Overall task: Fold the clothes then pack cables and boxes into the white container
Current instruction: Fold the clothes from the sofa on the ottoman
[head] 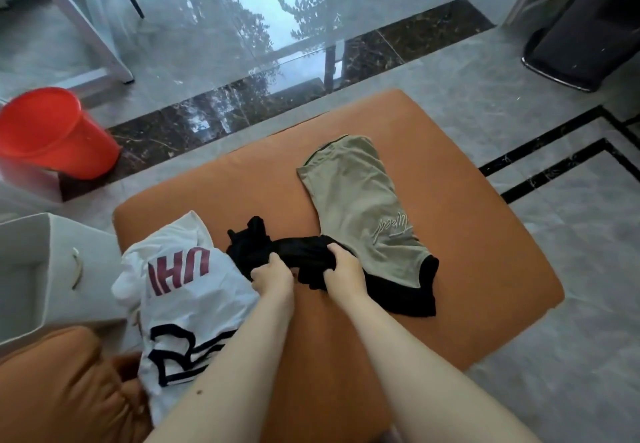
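Hands: left hand [272, 274] and right hand [343, 266] grip the bunched black garment [277, 252], fingers apparently curled; spread it flat on the cushion [467, 234] before folding.

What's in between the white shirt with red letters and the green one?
In the head view, a crumpled black garment lies on the orange cushion between the white shirt and the green garment. The left hand and right hand both grip it.

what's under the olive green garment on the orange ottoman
A black garment pokes out from beneath the olive green garment at its near edge; the orange ottoman lies below. How far the black cloth extends underneath is hidden.
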The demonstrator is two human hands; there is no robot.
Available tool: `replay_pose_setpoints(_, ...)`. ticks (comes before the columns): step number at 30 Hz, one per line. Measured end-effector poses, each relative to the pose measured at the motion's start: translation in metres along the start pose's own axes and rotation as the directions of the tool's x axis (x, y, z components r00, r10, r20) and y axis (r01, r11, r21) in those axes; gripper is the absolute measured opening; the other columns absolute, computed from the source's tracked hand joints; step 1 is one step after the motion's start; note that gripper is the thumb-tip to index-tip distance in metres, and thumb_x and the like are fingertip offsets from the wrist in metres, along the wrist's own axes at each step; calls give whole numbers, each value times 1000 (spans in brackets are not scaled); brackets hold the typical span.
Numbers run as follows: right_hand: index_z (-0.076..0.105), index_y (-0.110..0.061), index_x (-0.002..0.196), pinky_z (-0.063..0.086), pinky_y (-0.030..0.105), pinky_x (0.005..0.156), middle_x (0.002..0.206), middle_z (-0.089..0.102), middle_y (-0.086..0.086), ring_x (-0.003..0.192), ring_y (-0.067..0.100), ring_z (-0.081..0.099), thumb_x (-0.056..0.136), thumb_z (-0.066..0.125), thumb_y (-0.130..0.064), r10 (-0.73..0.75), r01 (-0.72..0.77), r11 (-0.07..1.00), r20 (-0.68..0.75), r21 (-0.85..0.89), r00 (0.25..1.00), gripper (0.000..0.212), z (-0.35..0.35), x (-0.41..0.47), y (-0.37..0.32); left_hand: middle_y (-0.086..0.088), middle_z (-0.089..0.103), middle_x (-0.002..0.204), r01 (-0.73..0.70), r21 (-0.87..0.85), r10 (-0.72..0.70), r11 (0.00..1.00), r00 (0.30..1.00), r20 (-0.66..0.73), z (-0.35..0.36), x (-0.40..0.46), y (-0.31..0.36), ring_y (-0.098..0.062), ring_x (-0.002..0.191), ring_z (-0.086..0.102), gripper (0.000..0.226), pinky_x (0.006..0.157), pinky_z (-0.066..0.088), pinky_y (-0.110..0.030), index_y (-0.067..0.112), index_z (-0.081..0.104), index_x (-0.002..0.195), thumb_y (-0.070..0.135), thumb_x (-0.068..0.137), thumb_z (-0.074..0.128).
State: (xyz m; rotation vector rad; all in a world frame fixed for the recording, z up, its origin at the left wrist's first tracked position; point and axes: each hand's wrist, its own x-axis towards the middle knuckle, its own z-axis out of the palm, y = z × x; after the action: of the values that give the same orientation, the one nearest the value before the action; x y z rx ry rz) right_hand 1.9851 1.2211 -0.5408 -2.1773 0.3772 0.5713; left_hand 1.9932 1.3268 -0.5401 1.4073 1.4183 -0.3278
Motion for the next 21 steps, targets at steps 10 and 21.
replay_pose_setpoints(10, 60, -4, 117, 49, 28, 87, 111, 65, 13, 106, 26, 60, 79, 43, 5, -7, -30, 984, 213, 174, 977, 43, -19, 16, 25, -14, 44, 144, 23, -117, -9, 993, 993, 119, 37, 22, 30, -33, 129, 47, 52, 106, 42, -43, 9, 37, 143, 9, 92, 48)
replay_pose_setpoints(21, 55, -7, 120, 47, 26, 90, 117, 63, 8, 109, 20, 59, 81, 61, -3, 152, -183, 942, 129, 282, 980, 39, -61, 28, 64, -6, 39, 141, -765, 255, 615, 591, 632, 472, 108, -17, 45, -21, 128, 42, 49, 107, 36, -35, 22, 41, 141, 13, 93, 43)
